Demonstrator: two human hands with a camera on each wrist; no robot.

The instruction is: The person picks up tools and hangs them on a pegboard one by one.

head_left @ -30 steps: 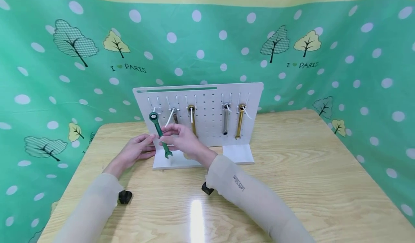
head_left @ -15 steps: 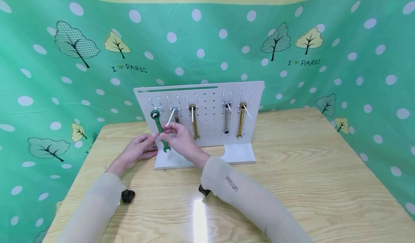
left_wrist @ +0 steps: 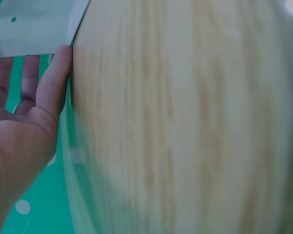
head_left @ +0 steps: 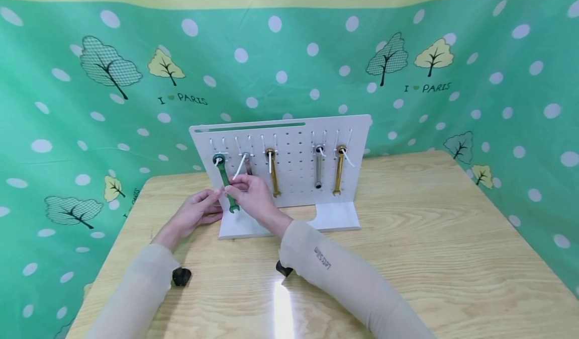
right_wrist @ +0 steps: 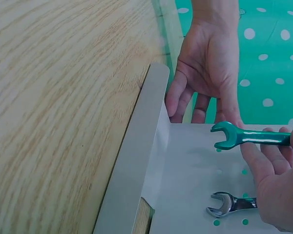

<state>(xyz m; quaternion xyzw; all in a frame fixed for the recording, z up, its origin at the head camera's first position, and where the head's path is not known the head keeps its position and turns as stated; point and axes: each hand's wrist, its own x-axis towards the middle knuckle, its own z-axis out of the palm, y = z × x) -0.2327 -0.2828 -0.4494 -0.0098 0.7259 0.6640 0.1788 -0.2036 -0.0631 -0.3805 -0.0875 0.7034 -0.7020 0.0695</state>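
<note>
In the head view, a white pegboard (head_left: 294, 178) stands on the table. A green combination wrench (head_left: 224, 182) is at its leftmost hook, the white prong showing through its ring end. My right hand (head_left: 253, 195) pinches the wrench's shaft between thumb and fingers; its open end (right_wrist: 227, 136) points down toward the board's base. My left hand (head_left: 196, 210) holds the board's left edge, some fingers behind it, as the left wrist view also shows. Beside the green one hangs a silver wrench (head_left: 248, 164), partly hidden by my right hand.
A brass-coloured wrench (head_left: 274, 178) hangs mid-board; a grey wrench (head_left: 318, 170) and another brass-coloured wrench (head_left: 339, 173) hang at the right. White hooks stick out toward me. The board's base (head_left: 334, 217) rests on the wooden table (head_left: 429, 238), with a green dotted curtain (head_left: 280, 52) behind.
The green wrench's ring end has moved up and back toward the board, and the leftmost hook now shows through it. The left hand keeps its place at the board's edge.
</note>
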